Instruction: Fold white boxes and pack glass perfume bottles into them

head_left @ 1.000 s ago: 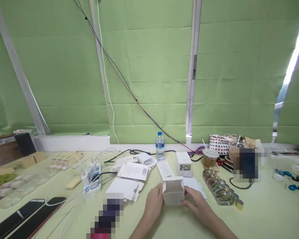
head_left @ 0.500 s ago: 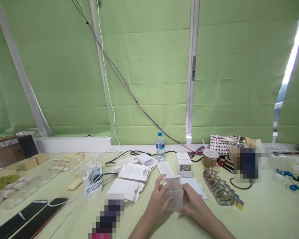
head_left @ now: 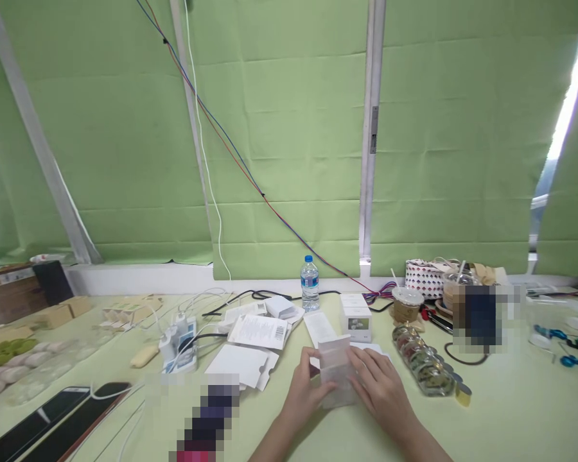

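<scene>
A small white paper box (head_left: 334, 375) stands near the front of the table, its pale upper panel raised. My left hand (head_left: 304, 388) grips its left side, thumb across the near face and fingers behind the edge. At the right side, my right hand (head_left: 383, 391) holds the box with fingers along its upper edge and thumb lower down. My fingers hide part of the sides, and the inside cannot be seen. Just beyond the hands lie a flat white card (head_left: 319, 328) and an upright white carton (head_left: 356, 319) with a printed picture.
Flattened white cartons (head_left: 241, 366) lie left of my hands, near a power strip (head_left: 185, 346) with cables. A water bottle (head_left: 309, 285) stands at the back. To the right are a row of clear jars (head_left: 421, 362) and a drink cup (head_left: 407, 305). Phones (head_left: 43, 423) lie front left.
My right hand has shifted up and inward, its fingers now over the box's right upper edge. The box has turned and looks narrower and flatter to me. My left fingers have moved off its near face.
</scene>
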The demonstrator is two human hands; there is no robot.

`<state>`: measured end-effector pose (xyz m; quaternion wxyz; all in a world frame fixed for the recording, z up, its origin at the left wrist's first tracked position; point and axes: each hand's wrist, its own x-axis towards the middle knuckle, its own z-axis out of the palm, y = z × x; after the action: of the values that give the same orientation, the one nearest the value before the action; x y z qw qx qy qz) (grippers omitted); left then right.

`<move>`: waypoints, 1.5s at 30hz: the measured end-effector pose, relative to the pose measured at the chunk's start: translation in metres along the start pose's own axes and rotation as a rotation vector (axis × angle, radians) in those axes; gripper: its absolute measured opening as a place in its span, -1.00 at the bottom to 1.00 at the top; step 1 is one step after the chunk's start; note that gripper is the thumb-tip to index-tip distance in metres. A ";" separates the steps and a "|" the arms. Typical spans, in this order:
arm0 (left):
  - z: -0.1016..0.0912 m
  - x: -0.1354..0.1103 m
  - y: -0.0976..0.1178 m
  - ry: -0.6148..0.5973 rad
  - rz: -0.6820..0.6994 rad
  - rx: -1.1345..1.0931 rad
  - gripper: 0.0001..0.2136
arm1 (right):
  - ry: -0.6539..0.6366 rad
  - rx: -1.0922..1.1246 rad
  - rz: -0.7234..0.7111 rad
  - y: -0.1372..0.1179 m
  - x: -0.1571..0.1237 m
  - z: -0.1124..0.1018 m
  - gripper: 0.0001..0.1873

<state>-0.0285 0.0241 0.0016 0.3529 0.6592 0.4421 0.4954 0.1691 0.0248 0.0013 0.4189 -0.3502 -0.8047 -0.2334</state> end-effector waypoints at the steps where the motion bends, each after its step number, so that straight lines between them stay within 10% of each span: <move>1: 0.001 0.001 0.000 0.005 -0.017 -0.030 -0.58 | 0.000 0.014 0.046 0.003 -0.002 0.003 -0.52; 23: 0.004 -0.007 0.014 0.004 -0.014 -0.319 -0.55 | -0.195 0.611 0.530 -0.006 -0.009 0.015 -0.63; 35: 0.002 -0.005 0.010 -0.055 0.026 -0.229 -0.63 | -0.263 0.755 0.597 -0.003 -0.015 0.013 -0.64; 45: 0.005 -0.001 0.006 0.001 -0.130 -0.582 -0.62 | -0.284 0.742 0.629 -0.004 -0.012 0.011 -0.59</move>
<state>-0.0220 0.0208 0.0052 0.5579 0.5002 0.3228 0.5781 0.1653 0.0247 -0.0148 0.4515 -0.4313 -0.7381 0.2558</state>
